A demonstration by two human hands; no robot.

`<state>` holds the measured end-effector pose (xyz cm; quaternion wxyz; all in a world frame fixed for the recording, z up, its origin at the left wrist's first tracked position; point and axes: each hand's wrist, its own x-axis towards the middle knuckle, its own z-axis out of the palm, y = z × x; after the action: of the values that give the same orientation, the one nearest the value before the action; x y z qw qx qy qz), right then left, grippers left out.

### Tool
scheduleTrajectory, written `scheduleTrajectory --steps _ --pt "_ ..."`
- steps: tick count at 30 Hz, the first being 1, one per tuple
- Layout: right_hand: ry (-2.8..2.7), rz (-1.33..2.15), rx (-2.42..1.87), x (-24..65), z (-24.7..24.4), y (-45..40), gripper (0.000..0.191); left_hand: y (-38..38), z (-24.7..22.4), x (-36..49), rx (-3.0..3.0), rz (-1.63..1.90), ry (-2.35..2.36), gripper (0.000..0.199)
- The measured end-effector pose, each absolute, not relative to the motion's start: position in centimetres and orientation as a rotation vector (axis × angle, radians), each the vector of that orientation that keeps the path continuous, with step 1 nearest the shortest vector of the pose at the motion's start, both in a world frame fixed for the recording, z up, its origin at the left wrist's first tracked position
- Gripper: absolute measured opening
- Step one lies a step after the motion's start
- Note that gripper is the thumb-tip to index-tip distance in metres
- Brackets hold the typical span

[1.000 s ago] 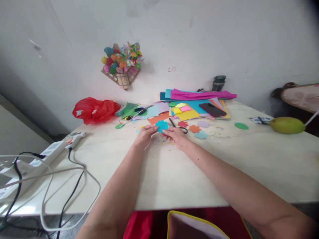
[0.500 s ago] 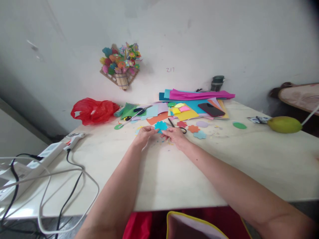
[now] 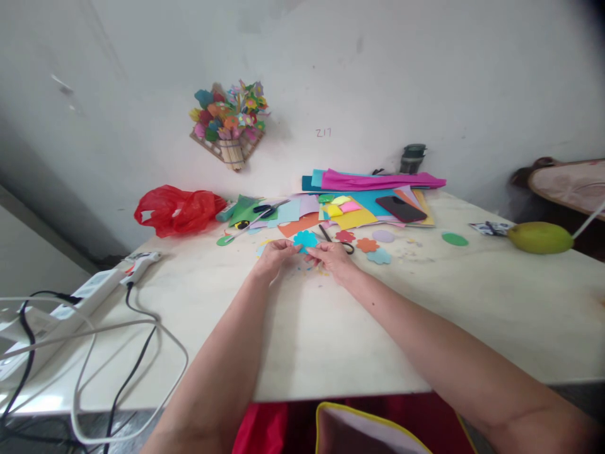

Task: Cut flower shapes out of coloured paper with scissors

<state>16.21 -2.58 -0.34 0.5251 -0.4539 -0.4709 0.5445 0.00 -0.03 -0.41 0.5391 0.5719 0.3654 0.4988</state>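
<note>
A bright blue flower cutout (image 3: 305,240) with a scalloped edge is held up between my two hands over the table. My left hand (image 3: 276,257) pinches its lower left edge. On the lower right edge, my right hand (image 3: 333,258) grips it between thumb and fingers. Black-handled scissors (image 3: 348,248) lie just behind my right hand, partly hidden by it. Close by on the right are a red flower cutout (image 3: 345,236), an orange one (image 3: 367,244), a light blue one (image 3: 379,256) and a lilac oval piece (image 3: 383,236). Small scraps are scattered beneath my hands.
Coloured sheets (image 3: 357,217) and a phone (image 3: 401,209) cover the back of the table. A second pair of scissors (image 3: 269,208) lies left of them, near a red plastic bag (image 3: 177,210). A glue gun (image 3: 140,268), power strip (image 3: 89,290) and loose cables occupy the left side.
</note>
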Motion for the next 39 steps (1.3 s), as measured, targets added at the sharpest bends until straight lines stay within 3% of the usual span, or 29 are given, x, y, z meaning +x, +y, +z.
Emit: scheduleTrajectory --steps 21,34,39 --pt "-1.155 1.273 -1.057 16.21 -0.7 -2.38 0.02 0.51 -0.26 -0.08 1.291 1.28 0.832 0.025" --pt "-1.216 1.259 -1.001 16.52 -1.04 -2.17 0.011 0.31 -0.34 -0.5 1.341 1.257 0.871 0.015" --pt "-1.227 1.208 -0.986 16.73 -0.62 -2.41 0.016 -0.01 -0.18 -0.32 1.363 1.247 0.866 0.015"
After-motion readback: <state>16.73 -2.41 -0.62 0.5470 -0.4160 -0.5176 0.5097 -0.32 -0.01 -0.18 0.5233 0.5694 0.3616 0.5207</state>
